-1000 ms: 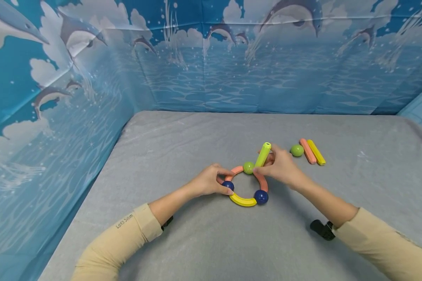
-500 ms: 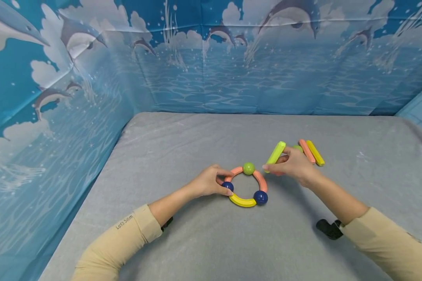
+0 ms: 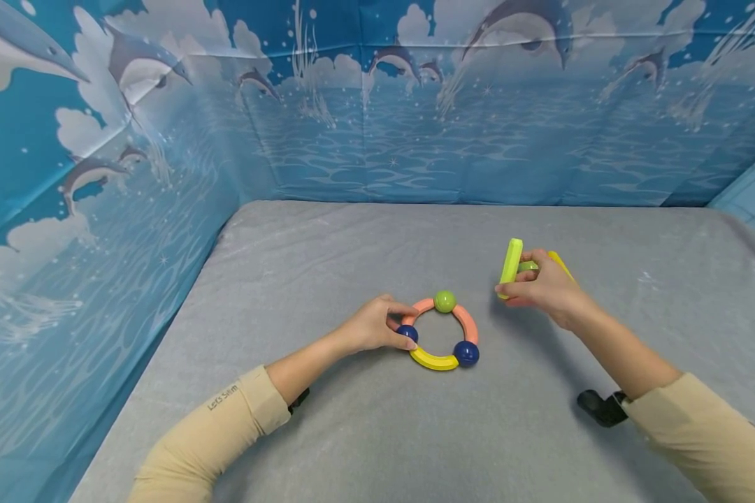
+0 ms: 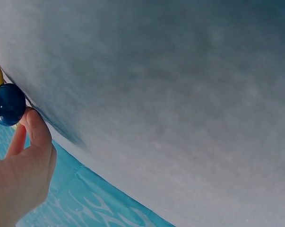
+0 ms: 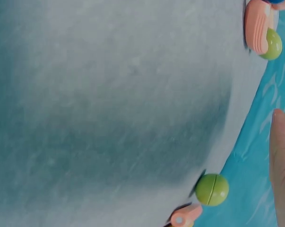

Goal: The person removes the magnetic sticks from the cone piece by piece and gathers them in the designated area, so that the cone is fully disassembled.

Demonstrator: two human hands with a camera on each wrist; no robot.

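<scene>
A ring of balls and curved rods lies on the grey cloth. It joins a green ball (image 3: 444,302), two salmon curved rods (image 3: 468,323), two dark blue balls (image 3: 467,353) and a yellow curved rod (image 3: 434,361). My left hand (image 3: 377,323) pinches the ring's left blue ball (image 4: 9,104) between thumb and fingers. To the right of the ring, my right hand (image 3: 546,290) holds a straight lime-green stick (image 3: 512,267) tilted upward. Behind that hand a loose green ball (image 5: 211,189) is partly hidden in the head view.
Next to the loose ball lie a salmon stick (image 5: 185,214), covered by the right hand in the head view, and a yellow stick (image 3: 560,263). A blue dolphin-print curtain (image 3: 377,154) borders the cloth-covered table (image 3: 327,244) at the back and left.
My right hand has carried the lime-green stick away from the ring's green ball, right and toward the loose pieces. The left hand stays at the blue ball.
</scene>
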